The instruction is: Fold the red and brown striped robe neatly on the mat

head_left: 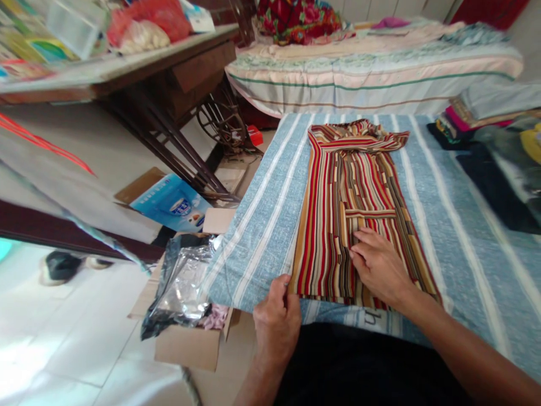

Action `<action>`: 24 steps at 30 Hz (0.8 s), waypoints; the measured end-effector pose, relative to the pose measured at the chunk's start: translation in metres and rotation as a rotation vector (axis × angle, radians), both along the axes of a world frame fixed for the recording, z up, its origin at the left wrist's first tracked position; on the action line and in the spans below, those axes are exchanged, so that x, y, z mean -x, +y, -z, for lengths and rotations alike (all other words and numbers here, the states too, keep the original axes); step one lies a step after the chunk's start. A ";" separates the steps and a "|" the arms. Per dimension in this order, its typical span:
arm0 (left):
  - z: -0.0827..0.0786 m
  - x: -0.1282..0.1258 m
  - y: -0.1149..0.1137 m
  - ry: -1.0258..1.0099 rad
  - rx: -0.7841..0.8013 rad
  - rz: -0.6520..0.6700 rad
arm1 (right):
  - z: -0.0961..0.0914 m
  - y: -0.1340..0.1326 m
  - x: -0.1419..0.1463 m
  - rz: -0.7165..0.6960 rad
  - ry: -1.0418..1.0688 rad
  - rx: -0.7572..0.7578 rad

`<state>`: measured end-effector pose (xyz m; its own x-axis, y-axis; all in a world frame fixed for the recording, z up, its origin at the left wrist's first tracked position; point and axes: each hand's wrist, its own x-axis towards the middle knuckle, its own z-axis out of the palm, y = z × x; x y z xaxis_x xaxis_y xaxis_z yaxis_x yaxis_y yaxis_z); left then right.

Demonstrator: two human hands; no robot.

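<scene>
A dark cloth [359,366] is lying nearest, across the person's lap. Just beyond it, the left hand [276,324] is curling closed, pinching the near left corner of the striped garment [338,186]. To its right, the right hand [378,268] is lying flat with fingers extended and close together, pressing on the garment's near half. The garment is lying folded lengthwise on the blue striped cover [443,225]. On the floor at left, a cardboard box [188,347] is holding a crumpled plastic bag [181,287]. Farther right, a pile of clothes [494,146] is resting on the cover. Farthest off, a wooden table [169,62] is standing left of a bed [372,73].
</scene>
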<state>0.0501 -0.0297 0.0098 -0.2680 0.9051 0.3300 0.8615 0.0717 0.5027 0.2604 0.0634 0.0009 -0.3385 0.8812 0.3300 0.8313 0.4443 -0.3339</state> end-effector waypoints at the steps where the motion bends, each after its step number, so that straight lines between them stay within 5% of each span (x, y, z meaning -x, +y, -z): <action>1: 0.001 0.001 0.000 0.036 -0.009 0.004 | -0.002 -0.002 0.000 0.009 0.003 -0.013; 13: -0.007 0.018 0.005 0.127 0.127 0.137 | -0.005 -0.043 0.004 -0.095 0.117 -0.093; 18: -0.010 0.018 0.005 0.098 0.133 0.158 | -0.007 -0.048 -0.025 -0.111 0.200 -0.114; 24: -0.013 0.026 0.008 0.068 0.175 0.389 | -0.004 -0.050 -0.064 -0.028 0.275 -0.169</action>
<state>0.0238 -0.0221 0.0229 0.1214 0.9784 0.1673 0.8719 -0.1857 0.4532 0.3244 0.0134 0.0050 -0.2392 0.7980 0.5532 0.7069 0.5337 -0.4643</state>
